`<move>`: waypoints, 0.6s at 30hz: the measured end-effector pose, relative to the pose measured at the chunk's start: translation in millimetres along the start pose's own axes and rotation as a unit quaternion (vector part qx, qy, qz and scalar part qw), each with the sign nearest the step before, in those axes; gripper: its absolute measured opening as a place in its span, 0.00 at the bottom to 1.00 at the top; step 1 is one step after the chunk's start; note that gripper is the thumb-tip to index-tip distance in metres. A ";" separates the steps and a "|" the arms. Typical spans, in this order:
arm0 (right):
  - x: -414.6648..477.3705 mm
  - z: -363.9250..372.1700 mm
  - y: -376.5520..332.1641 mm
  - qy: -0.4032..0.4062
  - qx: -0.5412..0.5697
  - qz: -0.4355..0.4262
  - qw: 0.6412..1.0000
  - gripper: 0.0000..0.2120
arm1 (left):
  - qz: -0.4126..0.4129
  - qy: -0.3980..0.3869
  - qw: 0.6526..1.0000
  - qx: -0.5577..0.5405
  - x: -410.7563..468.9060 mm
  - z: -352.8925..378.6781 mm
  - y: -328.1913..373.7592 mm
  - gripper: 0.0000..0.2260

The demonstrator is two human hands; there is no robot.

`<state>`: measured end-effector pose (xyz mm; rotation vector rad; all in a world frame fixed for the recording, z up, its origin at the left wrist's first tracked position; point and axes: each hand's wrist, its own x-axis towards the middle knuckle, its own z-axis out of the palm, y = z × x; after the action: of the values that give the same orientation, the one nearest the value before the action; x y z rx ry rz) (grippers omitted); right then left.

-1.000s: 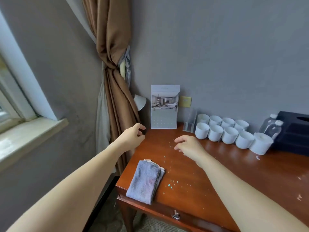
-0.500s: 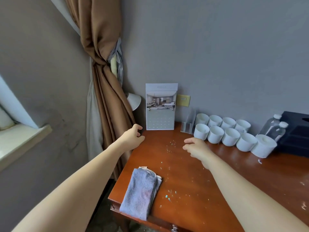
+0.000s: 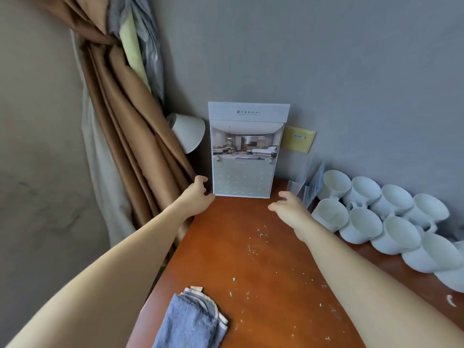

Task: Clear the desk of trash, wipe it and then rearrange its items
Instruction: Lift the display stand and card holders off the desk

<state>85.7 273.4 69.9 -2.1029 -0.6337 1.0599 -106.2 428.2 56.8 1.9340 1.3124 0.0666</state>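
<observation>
Hands are both stretched out toward the back of the table, one on either side of the calendar, which stands upright against the wall. Left hand sits right at its lower-left corner, fingers curled, thumb up; whether it touches or grips, cannot tell. Right hand hovers just off the lower-right corner, fingers loosely spread, holding nothing. Trash scraps speckle the wood between the arms. Folded blue-grey cloth lies at the near-left edge, white cups sit in two rows on the right, brown curtain hangs on the left
</observation>
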 end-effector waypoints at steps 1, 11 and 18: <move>13.5 1.8 -1.4 -0.001 0.001 0.004 1.000 0.30 | -0.006 -0.002 1.000 -0.004 12.5 2.9 -0.6 0.27; 116.5 19.7 11.1 -0.024 0.007 0.047 0.999 0.33 | -0.068 -0.031 0.997 -0.029 107.5 34.1 -12.8 0.19; 132.1 28.3 29.8 -0.020 0.009 0.039 0.999 0.24 | -0.097 -0.009 0.994 -0.039 119.9 50.9 -30.4 0.12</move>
<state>138.0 353.6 -29.9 -2.1106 -0.5628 1.1502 -51.1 500.9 -41.1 1.7295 1.4570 0.0029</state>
